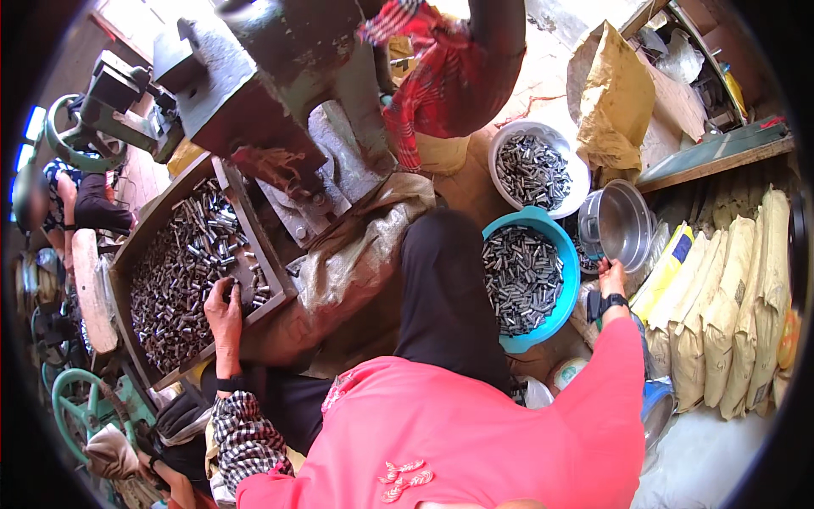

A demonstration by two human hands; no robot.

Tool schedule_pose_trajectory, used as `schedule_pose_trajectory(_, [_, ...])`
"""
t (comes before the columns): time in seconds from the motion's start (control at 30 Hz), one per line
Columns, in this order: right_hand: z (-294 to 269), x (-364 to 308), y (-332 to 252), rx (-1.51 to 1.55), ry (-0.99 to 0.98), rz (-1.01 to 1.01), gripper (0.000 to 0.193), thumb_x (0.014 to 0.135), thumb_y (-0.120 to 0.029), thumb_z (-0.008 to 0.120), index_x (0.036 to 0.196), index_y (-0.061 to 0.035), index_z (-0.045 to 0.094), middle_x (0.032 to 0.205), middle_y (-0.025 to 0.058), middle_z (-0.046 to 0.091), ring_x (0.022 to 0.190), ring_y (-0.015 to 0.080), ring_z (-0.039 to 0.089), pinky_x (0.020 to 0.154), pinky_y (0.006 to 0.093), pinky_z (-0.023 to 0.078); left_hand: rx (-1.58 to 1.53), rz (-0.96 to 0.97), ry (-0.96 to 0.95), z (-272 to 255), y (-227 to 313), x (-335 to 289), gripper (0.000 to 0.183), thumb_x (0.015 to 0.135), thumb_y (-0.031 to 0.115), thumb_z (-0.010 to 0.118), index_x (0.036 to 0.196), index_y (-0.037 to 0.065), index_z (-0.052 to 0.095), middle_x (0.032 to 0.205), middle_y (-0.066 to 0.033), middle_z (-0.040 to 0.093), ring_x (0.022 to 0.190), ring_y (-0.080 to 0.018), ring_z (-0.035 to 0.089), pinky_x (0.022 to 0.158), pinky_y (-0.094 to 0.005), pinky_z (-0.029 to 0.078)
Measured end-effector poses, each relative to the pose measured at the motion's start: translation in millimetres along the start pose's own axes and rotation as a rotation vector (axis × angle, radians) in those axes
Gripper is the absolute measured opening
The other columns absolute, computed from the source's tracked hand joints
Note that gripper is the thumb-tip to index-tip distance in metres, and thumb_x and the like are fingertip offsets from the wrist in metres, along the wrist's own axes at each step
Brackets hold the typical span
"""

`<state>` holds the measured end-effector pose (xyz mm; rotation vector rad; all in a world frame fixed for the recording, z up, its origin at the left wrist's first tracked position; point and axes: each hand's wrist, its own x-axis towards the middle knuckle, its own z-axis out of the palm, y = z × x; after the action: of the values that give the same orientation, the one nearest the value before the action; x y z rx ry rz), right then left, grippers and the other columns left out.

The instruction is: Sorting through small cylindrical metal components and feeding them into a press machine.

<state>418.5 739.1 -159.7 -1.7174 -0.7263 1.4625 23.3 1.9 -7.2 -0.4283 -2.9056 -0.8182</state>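
My left hand (224, 317) is at the near right edge of a wooden tray (280, 284) heaped with small metal pins (174, 288). Its thumb and fingers are pinched together; whatever lies between them is too small to make out. Out to the right, my right hand (612, 279) grips the near rim of a round metal pot (626, 227), which is tilted and looks bare inside. Beside that pot stand a blue basin (571, 280) and a white basin (580, 174), both holding many short metal pins.
A heavy press machine (280, 93) rises in front, with red checked cloth (415, 93) on it. Stacked brown paper sacks (721, 314) line the right side under a shelf (712, 157). An open paper bag (615, 97) stands behind the basins. Other people work at far left.
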Motion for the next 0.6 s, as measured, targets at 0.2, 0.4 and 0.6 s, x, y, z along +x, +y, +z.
schedule_pose_trajectory(0.2, [39,17,18,0.11,0.141,0.058,0.026,0.083,-0.004,0.044,0.108,-0.0034,0.047,0.088,0.0133,0.061,0.06,0.0209,0.063,0.051,0.0331,0.049,0.033,-0.015,0.009,-2,-1,-3,0.012,0.082,0.004,0.061,0.093,0.0,0.06,0.085,-0.0125,0.064,0.078,-0.0238,0.062,0.072,-0.0316,0.048])
schedule_pose_trajectory(0.4, [17,35,40,0.074,0.125,0.049,0.03,0.083,-0.005,0.04,0.112,-0.0014,0.046,0.091,0.0149,0.06,0.069,0.0207,0.064,0.055,0.0326,0.05,0.074,-0.039,-0.029,1,2,-2,0.013,0.081,0.004,0.061,0.093,0.0,0.06,0.086,-0.0137,0.064,0.079,-0.0264,0.063,0.073,-0.0327,0.048])
schedule_pose_trajectory(0.6, [1,70,68,-0.035,0.109,0.203,0.026,0.084,-0.004,0.042,0.109,-0.0004,0.047,0.088,0.0159,0.062,0.06,0.0231,0.063,0.05,0.0347,0.048,0.065,-0.076,-0.054,6,8,2,0.012,0.081,0.005,0.06,0.092,-0.001,0.06,0.084,-0.0136,0.064,0.078,-0.0253,0.062,0.073,-0.0328,0.047])
